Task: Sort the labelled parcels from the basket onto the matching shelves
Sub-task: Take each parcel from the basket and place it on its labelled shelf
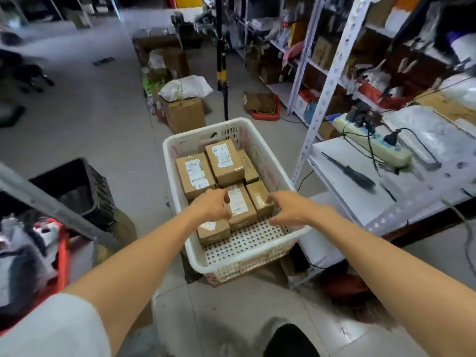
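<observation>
A white plastic basket (pixel 172 173) stands on the floor in front of me and holds several brown cardboard parcels with white labels. Two labelled parcels (pixel 195 173) (pixel 224 158) lie at its far end. My left hand (pixel 210 206) curls its fingers against the left edge of a labelled parcel (pixel 240 206) in the middle of the basket. My right hand (pixel 287 208) hovers with spread, bent fingers, its fingertips at the neighbouring parcel (pixel 258 195) on the right. A smaller parcel (pixel 213 231) lies partly under my left hand.
White metal shelves (pixel 332 176) rise on the right, the nearest level bearing a power strip (pixel 373 144) and a screwdriver (pixel 353 173). A black crate (pixel 77 186) and a red crate (pixel 61 256) sit on the left. Beyond the basket are a cardboard box (pixel 184 115) and a tripod pole (pixel 222 63).
</observation>
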Motion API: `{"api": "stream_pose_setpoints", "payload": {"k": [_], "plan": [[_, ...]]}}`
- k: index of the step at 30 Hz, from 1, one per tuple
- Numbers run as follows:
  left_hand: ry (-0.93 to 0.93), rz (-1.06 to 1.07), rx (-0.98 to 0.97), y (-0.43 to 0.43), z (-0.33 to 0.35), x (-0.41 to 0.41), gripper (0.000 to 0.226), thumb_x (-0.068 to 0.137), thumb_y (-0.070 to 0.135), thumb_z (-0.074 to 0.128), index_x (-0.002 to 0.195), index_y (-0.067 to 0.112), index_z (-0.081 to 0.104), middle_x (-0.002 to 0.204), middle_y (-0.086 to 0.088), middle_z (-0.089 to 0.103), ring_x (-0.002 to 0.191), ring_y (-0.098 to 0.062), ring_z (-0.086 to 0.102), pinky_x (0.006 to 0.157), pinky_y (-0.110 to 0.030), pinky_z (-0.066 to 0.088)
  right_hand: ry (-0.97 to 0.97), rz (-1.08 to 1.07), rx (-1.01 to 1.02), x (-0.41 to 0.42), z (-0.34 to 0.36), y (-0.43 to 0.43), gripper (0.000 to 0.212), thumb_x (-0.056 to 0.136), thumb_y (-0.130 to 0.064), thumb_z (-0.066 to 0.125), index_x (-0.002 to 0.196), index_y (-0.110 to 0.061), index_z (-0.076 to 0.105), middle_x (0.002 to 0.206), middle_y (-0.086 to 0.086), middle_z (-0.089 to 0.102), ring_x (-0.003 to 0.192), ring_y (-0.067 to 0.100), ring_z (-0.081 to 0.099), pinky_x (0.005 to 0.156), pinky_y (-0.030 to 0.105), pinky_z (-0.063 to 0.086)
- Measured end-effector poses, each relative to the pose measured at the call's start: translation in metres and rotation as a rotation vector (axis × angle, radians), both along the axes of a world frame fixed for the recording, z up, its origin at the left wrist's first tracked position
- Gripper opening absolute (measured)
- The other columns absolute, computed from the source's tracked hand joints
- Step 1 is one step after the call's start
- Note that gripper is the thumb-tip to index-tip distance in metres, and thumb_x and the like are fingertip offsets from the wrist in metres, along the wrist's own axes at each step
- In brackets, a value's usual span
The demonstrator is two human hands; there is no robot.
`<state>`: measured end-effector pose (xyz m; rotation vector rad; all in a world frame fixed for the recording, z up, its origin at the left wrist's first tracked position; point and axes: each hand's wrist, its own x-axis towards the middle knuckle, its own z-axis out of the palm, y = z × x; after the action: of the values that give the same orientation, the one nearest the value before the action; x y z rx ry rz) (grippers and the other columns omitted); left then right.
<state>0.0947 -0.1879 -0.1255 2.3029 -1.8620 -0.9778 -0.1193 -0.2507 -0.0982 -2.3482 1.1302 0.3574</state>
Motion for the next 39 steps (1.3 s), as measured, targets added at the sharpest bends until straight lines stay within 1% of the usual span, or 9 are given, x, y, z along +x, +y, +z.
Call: {"api": "stream_pose_setpoints", "payload": {"k": [3, 10, 13, 18, 26, 29, 32, 36, 39], "plan": [[0.019, 0.063, 0.005, -0.017, -0.01, 0.02, 0.046, 0.079, 0.028, 0.073, 0.119, 0.014, 0.054, 0.113, -0.003, 0.061, 0.102, -0.022, 0.059, 0.088, -0.04, 0.051, 0.0, 0.051, 0.022, 0.028, -0.008, -0.03, 0.06, 0.081, -0.027, 0.068, 0.135, -0.01, 0.047, 0.128, 0.006, 0.056, 0.111, 0.022, 0.055, 0.084, 0.028, 0.046], [0.005, 0.236, 0.026, -0.071, -0.029, 0.062, 0.042, 0.079, 0.025, 0.073, 0.115, 0.011, 0.056, 0.112, -0.007, 0.063, 0.099, -0.024, 0.06, 0.086, -0.04, 0.052, 0.007, 0.075, 0.077, 0.081, -0.037, -0.121, 0.059, 0.079, -0.03, 0.073, 0.131, -0.012, 0.051, 0.122, 0.009, 0.059, 0.105, 0.023, 0.057, 0.088, 0.035, 0.051], [0.037, 0.328, 0.04, -0.095, -0.04, 0.076, 0.042, 0.082, 0.025, 0.071, 0.119, 0.013, 0.054, 0.113, -0.004, 0.061, 0.098, -0.02, 0.057, 0.081, -0.032, 0.05, -0.011, 0.066, 0.132, 0.096, -0.055, -0.152, 0.054, 0.08, -0.027, 0.072, 0.128, -0.013, 0.052, 0.118, 0.007, 0.06, 0.104, 0.023, 0.057, 0.09, 0.038, 0.05], [0.117, 0.46, 0.047, -0.131, -0.076, 0.085, 0.037, 0.079, 0.023, 0.072, 0.113, 0.016, 0.057, 0.104, -0.004, 0.064, 0.092, -0.02, 0.062, 0.08, -0.033, 0.052, -0.17, -0.109, 0.254, 0.129, -0.088, -0.196, 0.041, 0.081, -0.019, 0.073, 0.119, -0.011, 0.056, 0.107, 0.004, 0.062, 0.097, 0.018, 0.057, 0.079, 0.027, 0.045], [0.165, 0.511, 0.026, -0.208, -0.171, 0.108, 0.045, 0.076, 0.02, 0.069, 0.117, 0.014, 0.053, 0.113, -0.008, 0.061, 0.102, -0.024, 0.057, 0.081, -0.034, 0.049, -0.172, -0.293, 0.258, 0.17, -0.185, -0.252, 0.057, 0.082, -0.018, 0.072, 0.132, -0.008, 0.047, 0.113, 0.003, 0.054, 0.103, 0.017, 0.051, 0.081, 0.026, 0.039], [0.242, 0.576, 0.015, -0.234, -0.217, 0.111, 0.068, 0.069, 0.023, 0.073, 0.128, 0.008, 0.044, 0.123, -0.011, 0.054, 0.112, -0.028, 0.053, 0.092, -0.038, 0.048, -0.221, -0.393, 0.281, 0.182, -0.227, -0.266, 0.065, 0.07, -0.015, 0.077, 0.128, -0.012, 0.047, 0.11, -0.003, 0.057, 0.102, 0.014, 0.054, 0.083, 0.025, 0.044], [0.366, 0.709, -0.036, -0.248, -0.255, 0.114, 0.074, 0.067, 0.018, 0.072, 0.133, 0.007, 0.038, 0.126, -0.012, 0.05, 0.117, -0.028, 0.05, 0.099, -0.039, 0.046, -0.273, -0.453, 0.331, 0.184, -0.275, -0.278, 0.091, 0.048, -0.026, 0.08, 0.129, -0.019, 0.041, 0.126, 0.002, 0.057, 0.119, 0.02, 0.053, 0.101, 0.037, 0.047], [0.463, 0.831, -0.099, -0.261, -0.278, 0.111, 0.068, 0.072, 0.015, 0.071, 0.133, 0.011, 0.041, 0.126, -0.007, 0.048, 0.117, -0.022, 0.048, 0.102, -0.035, 0.043, -0.403, -0.587, 0.435, 0.191, -0.299, -0.28, 0.076, 0.062, -0.01, 0.078, 0.127, -0.018, 0.039, 0.125, 0.002, 0.053, 0.114, 0.016, 0.053, 0.078, 0.014, 0.051], [0.407, 0.926, -0.122, -0.257, -0.281, 0.096, 0.069, 0.071, 0.023, 0.072, 0.132, 0.012, 0.04, 0.128, -0.006, 0.04, 0.121, -0.022, 0.039, 0.105, -0.035, 0.036, -0.544, -0.747, 0.396, 0.191, -0.301, -0.269, 0.073, 0.058, -0.029, 0.074, 0.124, -0.023, 0.044, 0.125, -0.001, 0.053, 0.114, 0.015, 0.052, 0.097, 0.03, 0.045]]}}
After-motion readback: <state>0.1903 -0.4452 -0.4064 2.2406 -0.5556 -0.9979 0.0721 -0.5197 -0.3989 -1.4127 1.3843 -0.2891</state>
